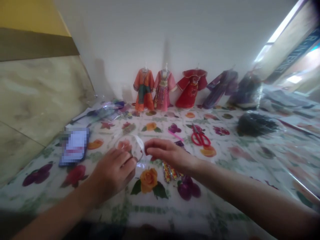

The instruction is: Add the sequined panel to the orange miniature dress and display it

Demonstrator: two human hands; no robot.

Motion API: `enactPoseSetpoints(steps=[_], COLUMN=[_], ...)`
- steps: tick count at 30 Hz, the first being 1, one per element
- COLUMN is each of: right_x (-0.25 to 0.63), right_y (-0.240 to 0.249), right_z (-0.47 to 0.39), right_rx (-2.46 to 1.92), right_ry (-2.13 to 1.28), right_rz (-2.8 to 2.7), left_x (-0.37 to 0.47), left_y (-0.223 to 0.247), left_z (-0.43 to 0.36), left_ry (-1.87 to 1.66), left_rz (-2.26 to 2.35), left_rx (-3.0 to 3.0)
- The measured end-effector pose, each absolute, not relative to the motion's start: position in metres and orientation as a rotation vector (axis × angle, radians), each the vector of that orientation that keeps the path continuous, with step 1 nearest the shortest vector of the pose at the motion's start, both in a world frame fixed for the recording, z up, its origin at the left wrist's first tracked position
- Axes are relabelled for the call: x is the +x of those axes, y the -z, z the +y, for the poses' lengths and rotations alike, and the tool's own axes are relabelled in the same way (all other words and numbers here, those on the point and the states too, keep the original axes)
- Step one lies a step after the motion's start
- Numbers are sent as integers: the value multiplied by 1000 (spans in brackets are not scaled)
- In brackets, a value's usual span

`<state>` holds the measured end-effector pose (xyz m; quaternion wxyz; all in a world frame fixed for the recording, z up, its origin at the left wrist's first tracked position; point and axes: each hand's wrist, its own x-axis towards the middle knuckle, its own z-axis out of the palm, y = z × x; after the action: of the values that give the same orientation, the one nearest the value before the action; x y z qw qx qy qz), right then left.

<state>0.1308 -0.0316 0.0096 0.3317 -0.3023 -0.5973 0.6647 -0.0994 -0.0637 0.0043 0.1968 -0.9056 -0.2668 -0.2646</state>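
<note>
My left hand (115, 170) is closed at the centre-left, its fingers pinched on the lower edge of a thin, pale, looped strip (139, 142). The loop arches up beside the fingers, and the printed cloth shows through it. My right hand (167, 153) comes in from the right with its fingers curled, their tips beside the strip; whether they grip it is hard to see. Under the right hand lie patterned, red and yellow trim pieces (170, 172), partly hidden. Red-handled scissors (200, 136) rest to the right, blades pointing away. A pink strip (175, 134) lies beyond the right hand.
Several small doll-size outfits, among them an orange one (144, 90) and a red one (192, 89), stand against the wall. A phone (74, 146) lies at the left. A dark bundle in plastic (257, 123) sits at the right. Plastic packaging (105, 111) lies at the back left.
</note>
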Motion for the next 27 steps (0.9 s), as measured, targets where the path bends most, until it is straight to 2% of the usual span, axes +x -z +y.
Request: enactPoseSetpoints(steps=[4,13,20,23,27], right_x=[122,119,125,138,150], right_y=[-6,-4,0,5,16], right_z=[-29,-27,-26,-24,-22], right_rx=[-761,-761,-648,-470,-318], right_ry=[-1744,-1796,-1886,-1999,-2105], right_rz=[-1506,-1450,-1320,-1242,-1120], left_x=[-100,-93,-89,-98,-100], left_y=[1,-2,-10,-16,-19], left_z=[-62,-62,-61,-55,-41], left_ry=[793,1145,1281,1512,2079], left_rz=[-782,-1245,-1221,-1384,-1985], left_rx=[-2624,-2968,-2934,-2790,-2661])
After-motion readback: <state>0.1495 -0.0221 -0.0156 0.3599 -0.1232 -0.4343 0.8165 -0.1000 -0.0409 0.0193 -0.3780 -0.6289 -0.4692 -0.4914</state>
